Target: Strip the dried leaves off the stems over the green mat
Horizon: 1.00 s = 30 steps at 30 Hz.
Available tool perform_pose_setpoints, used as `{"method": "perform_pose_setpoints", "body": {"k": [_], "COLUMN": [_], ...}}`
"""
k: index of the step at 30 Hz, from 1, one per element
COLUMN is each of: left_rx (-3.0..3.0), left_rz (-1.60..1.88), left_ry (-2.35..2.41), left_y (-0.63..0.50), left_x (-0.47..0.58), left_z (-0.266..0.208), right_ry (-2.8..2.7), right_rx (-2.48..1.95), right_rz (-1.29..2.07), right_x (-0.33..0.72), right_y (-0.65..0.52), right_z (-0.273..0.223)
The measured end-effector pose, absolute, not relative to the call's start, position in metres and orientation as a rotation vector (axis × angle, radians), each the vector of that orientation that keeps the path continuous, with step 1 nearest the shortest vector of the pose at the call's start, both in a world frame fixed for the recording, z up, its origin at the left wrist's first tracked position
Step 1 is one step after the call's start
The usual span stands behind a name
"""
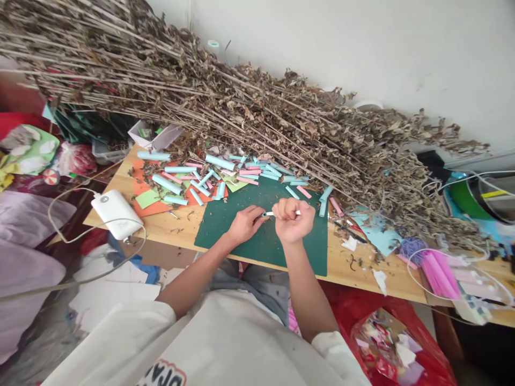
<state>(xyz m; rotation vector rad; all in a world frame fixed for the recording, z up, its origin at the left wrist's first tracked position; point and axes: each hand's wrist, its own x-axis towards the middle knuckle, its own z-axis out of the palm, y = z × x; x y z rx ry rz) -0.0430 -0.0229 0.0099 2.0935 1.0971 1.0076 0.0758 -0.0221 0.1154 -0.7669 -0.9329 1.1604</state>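
Blue tube (264,214) | left hand (246,221) pinching it | right hand (295,219) fisted round white stick (270,214) | rolls (167,184), dried stems (249,118) beyond

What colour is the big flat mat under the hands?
The mat is dark green; it shows best in the head view.

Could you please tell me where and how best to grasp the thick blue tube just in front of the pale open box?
Probably across its middle, from above and the near side: the thick blue tube lies flat, running left to right, so its round sides suit a light grip, and the pale open box stands close behind.
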Motion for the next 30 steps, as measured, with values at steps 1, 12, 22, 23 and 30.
{"method": "perform_pose_setpoints", "body": {"k": [1,12,22,23,30], "left_rx": [2.094,2.087,2.130,2.140,2.097], "left_rz": [1.007,0.982,0.899,0.893,0.938], "left_ry": [1.100,1.093,1.100,1.091,1.137], "left_y": [-0.023,-0.022,-0.022,-0.022,-0.022], "left_x": [-0.043,-0.044,-0.044,-0.044,-0.045], "left_z": [0.009,0.004,0.009,0.009,0.005], "right_ry": [-0.914,-1.017,-0.932,-0.922,-0.972], "right_rx": [-0.763,-0.738,-0.869,-0.869,-0.774], "right_rz": [1.165,1.306,1.255,1.248,1.257], "right_x": [0.075,0.070,0.069,0.069,0.064], "right_y": [-0.022,-0.015,-0.012,-0.013,-0.009], "right_z": [0.113,0.091,0.084,0.083,0.079]}}
